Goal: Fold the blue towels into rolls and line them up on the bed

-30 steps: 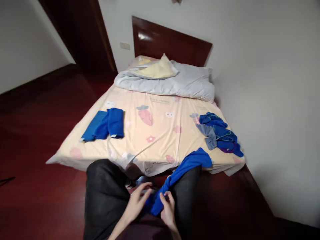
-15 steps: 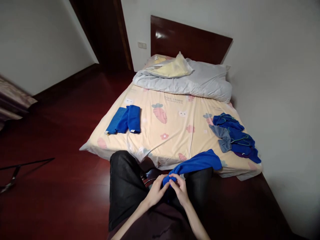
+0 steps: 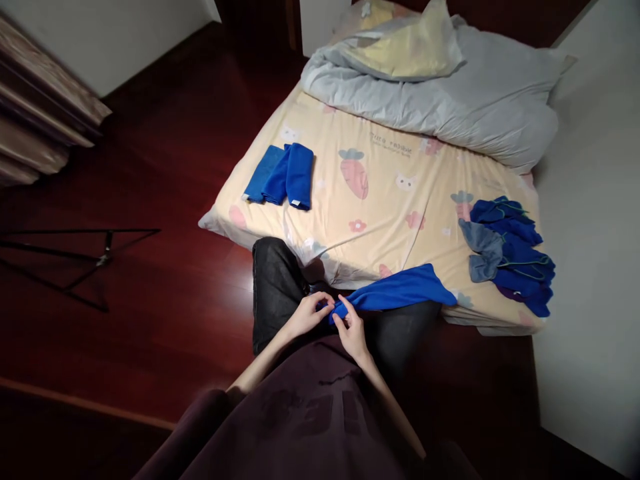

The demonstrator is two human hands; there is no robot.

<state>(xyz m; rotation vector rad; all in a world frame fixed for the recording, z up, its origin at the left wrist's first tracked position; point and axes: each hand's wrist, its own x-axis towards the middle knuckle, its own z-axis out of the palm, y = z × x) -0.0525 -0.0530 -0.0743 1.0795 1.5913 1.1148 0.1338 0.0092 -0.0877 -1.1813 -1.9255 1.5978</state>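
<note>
A long blue towel (image 3: pixel 400 290) lies across my right thigh, its far end resting on the bed's front edge. The near end is gathered up between my hands. My left hand (image 3: pixel 311 315) pinches with thumb and fingertips at the towel's gathered edge. From the other side my right hand (image 3: pixel 353 333) grips the same end, thumb and index finger around the bunched cloth. Folded blue towels (image 3: pixel 300 177) lie side by side at the bed's left. At the right is a loose heap of blue cloths (image 3: pixel 525 260) with a grey-blue cloth (image 3: pixel 484 250) on its left side.
The bed (image 3: pixel 380 227) has a cream sheet with carrot and cat prints. A grey quilt (image 3: pixel 500 87) and a yellow pillow (image 3: pixel 407 53) are at its head. Black tripod legs (image 3: pixel 103 260) stand on the dark red floor at left, near a curtain (image 3: pixel 45 113).
The view has tilted down and turned left, so the bed sits higher and further right. My fingers have spread slightly apart along the gathered towel end, which stays between them.
</note>
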